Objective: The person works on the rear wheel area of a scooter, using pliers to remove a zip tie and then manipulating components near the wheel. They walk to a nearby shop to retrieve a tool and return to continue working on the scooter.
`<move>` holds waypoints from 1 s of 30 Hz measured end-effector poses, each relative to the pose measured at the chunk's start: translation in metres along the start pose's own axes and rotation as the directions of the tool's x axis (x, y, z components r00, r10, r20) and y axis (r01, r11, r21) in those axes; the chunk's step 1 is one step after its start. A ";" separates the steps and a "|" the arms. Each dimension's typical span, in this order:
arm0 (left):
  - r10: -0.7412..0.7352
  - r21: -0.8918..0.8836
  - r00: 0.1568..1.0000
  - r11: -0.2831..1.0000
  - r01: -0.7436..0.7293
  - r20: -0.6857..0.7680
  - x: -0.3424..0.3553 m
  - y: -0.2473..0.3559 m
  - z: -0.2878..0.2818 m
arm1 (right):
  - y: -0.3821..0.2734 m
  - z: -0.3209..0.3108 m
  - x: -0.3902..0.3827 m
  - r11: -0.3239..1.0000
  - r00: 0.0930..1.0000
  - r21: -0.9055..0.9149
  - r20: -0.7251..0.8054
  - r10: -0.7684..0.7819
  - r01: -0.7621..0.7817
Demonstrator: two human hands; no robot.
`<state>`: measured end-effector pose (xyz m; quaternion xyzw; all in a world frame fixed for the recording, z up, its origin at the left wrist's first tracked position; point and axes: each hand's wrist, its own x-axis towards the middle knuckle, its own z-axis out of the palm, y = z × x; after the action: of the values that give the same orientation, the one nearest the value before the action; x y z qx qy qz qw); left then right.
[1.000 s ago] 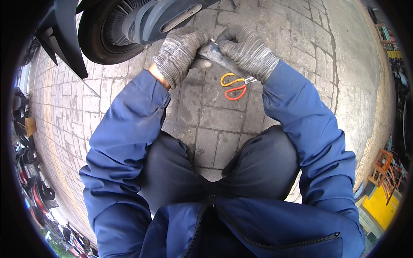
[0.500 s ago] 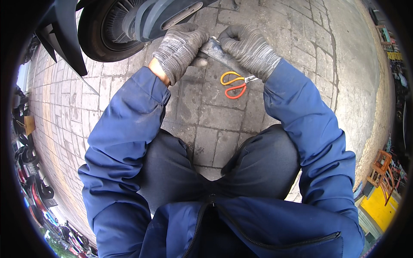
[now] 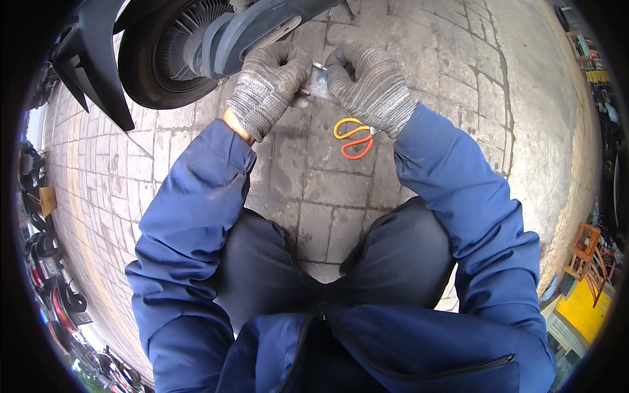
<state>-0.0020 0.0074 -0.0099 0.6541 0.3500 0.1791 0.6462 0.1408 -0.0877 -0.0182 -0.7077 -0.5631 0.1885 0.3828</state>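
Both my hands wear grey knit gloves and meet just beside a scooter's wheel. My left hand [image 3: 265,88] is closed on one end of a flat, dull grey metal piece [image 3: 318,84], with fingertips showing beneath it. My right hand [image 3: 367,85] is closed with fingers curled at the piece's other end, by a small pale bit at the top edge that I cannot make out. Below the piece, scissors with yellow and red handles [image 3: 354,146] lie on the paving, their blades mostly hidden by my right hand.
The scooter's black wheel [image 3: 147,78] and angular dark bodywork [image 3: 92,65] fill the upper left. Paving [image 3: 334,216] lies between my bent knees. At the right rim are orange wooden stools [image 3: 580,252] and a yellow panel [image 3: 583,311]; several parked two-wheelers [image 3: 56,288] line the left rim.
My right hand has shifted slightly left and down, covering more of the metal piece and the scissor blades. My left hand has moved a little down and left, still holding the piece.
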 end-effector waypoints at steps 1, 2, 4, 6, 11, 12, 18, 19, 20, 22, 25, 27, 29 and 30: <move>0.029 0.020 1.000 0.999 -0.029 0.007 0.001 0.000 -0.001 | -0.002 -0.001 0.000 1.000 1.000 -0.002 -0.009 -0.004 0.004; 0.097 0.103 0.995 0.990 -0.098 0.010 0.002 0.001 -0.001 | -0.003 -0.002 0.000 1.000 1.000 -0.005 -0.018 -0.008 0.008; 0.204 0.102 0.979 0.974 -0.201 -0.015 0.001 0.001 0.001 | -0.007 -0.003 -0.001 0.999 0.998 -0.006 -0.050 -0.037 0.036; 0.260 0.146 0.964 0.957 -0.251 -0.047 0.001 0.001 0.003 | -0.010 -0.006 -0.001 0.992 0.988 -0.007 -0.087 -0.124 0.124; 0.365 0.173 0.930 0.920 -0.353 -0.046 -0.004 0.003 0.003 | -0.013 -0.014 -0.004 0.980 0.985 0.132 -0.103 -0.136 0.149; 0.384 0.191 0.923 0.907 -0.374 -0.014 -0.005 0.004 0.003 | -0.014 -0.014 -0.004 0.976 0.990 0.183 -0.093 -0.104 0.120; 0.401 0.213 0.916 0.895 -0.392 0.002 -0.007 0.006 0.005 | -0.013 -0.017 -0.002 0.971 0.963 0.052 -0.144 -0.226 0.235; 0.397 0.211 0.918 0.897 -0.389 0.003 -0.007 0.007 0.005 | -0.013 -0.018 -0.002 0.961 0.951 0.026 -0.158 -0.267 0.274; 0.399 0.210 0.917 0.897 -0.390 0.000 -0.008 0.009 0.005 | -0.013 -0.019 -0.003 0.952 0.938 -0.002 -0.172 -0.302 0.306; 0.392 0.075 0.920 0.917 -0.393 0.027 -0.010 0.012 0.005 | -0.014 -0.021 -0.003 0.935 0.917 -0.036 -0.184 -0.353 0.353; 0.381 0.019 0.922 0.924 -0.383 0.062 -0.014 0.017 0.003 | -0.016 -0.023 -0.003 0.913 0.897 -0.080 -0.172 -0.408 0.400; 0.393 0.056 0.916 0.916 -0.398 0.086 -0.015 0.019 0.002 | -0.017 -0.024 -0.003 0.891 0.881 -0.142 -0.150 -0.449 0.430; 0.423 0.126 0.900 0.892 -0.434 0.105 -0.015 0.022 -0.001 | -0.017 -0.026 -0.002 0.870 0.860 -0.152 -0.145 -0.489 0.469; 0.423 0.123 0.900 0.892 -0.434 0.108 -0.016 0.022 -0.002 | -0.018 -0.027 -0.002 0.868 0.861 -0.151 -0.133 -0.491 0.472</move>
<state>-0.0091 -0.0007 0.0154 0.7664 0.1834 0.2657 0.5553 0.1476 -0.0975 0.0121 -0.5780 -0.6979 -0.0056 0.4229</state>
